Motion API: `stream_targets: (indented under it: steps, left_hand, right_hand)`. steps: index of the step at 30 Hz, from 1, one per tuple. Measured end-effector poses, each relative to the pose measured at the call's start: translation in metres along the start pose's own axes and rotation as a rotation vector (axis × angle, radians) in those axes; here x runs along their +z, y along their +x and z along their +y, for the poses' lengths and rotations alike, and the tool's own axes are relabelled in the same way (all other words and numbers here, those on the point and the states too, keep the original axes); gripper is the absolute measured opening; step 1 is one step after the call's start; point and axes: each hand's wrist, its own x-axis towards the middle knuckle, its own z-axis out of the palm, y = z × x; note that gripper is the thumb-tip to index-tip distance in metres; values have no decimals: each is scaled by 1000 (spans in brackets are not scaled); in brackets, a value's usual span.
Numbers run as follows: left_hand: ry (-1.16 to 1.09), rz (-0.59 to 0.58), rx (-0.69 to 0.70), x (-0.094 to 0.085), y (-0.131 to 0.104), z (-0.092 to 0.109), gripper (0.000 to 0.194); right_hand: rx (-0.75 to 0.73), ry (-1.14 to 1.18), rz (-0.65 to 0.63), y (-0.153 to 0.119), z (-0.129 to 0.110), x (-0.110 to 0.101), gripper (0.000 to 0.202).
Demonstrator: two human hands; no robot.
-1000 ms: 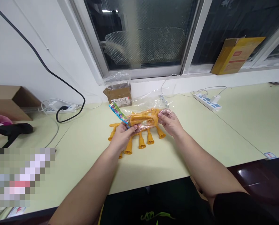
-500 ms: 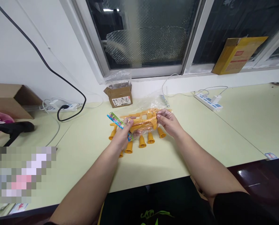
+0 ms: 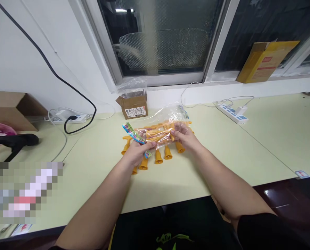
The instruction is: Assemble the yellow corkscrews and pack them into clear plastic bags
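Note:
A clear plastic bag (image 3: 158,136) with yellow plastic parts inside is held above the table between both hands. My left hand (image 3: 137,151) grips its left end, thumb on top, beside a colourful printed header strip (image 3: 133,133). On the right end, my right hand (image 3: 185,136) pinches the bag with thumb and fingers. Several yellow bell-shaped pieces (image 3: 168,152) stand on the table just under and in front of the bag. Behind it lies another clear bag (image 3: 168,113) with a printed strip, partly hidden.
A small open cardboard box (image 3: 135,107) stands against the wall. Power strips lie at the right (image 3: 231,114) and left (image 3: 79,119), with a black cable. Farther left are a larger cardboard box (image 3: 6,111) and a black curved object (image 3: 16,140). A yellow carton (image 3: 267,64) leans on the window.
The bag lies flatter between my hands, and its printed strip is turned more into view. My left thumb has moved right and down over the bag; my right hand has shifted slightly left.

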Motion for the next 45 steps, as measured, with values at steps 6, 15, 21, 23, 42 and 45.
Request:
stream_targets:
  steps: [6, 15, 21, 23, 42, 45]
  left_hand:
    - [94, 16, 25, -8, 4, -5, 40]
    - [-40, 21, -96, -15, 4, 1, 49]
    - [-157, 44, -85, -11, 5, 5, 44]
    - [-152, 74, -104, -9, 6, 6, 39]
    - [64, -55, -149, -22, 5, 4, 53]
    - [104, -5, -134, -17, 5, 3, 53]
  right_hand:
    - [123, 154, 64, 1, -2, 2, 46]
    - [100, 177, 15, -1, -3, 3, 53]
    - [33, 144, 123, -1, -8, 7, 45]
    - [19, 133, 141, -1, -7, 7, 44]
    - [-117, -2, -58, -2, 2, 5, 40]
    - [-148, -11, -2, -3, 0, 8, 41]
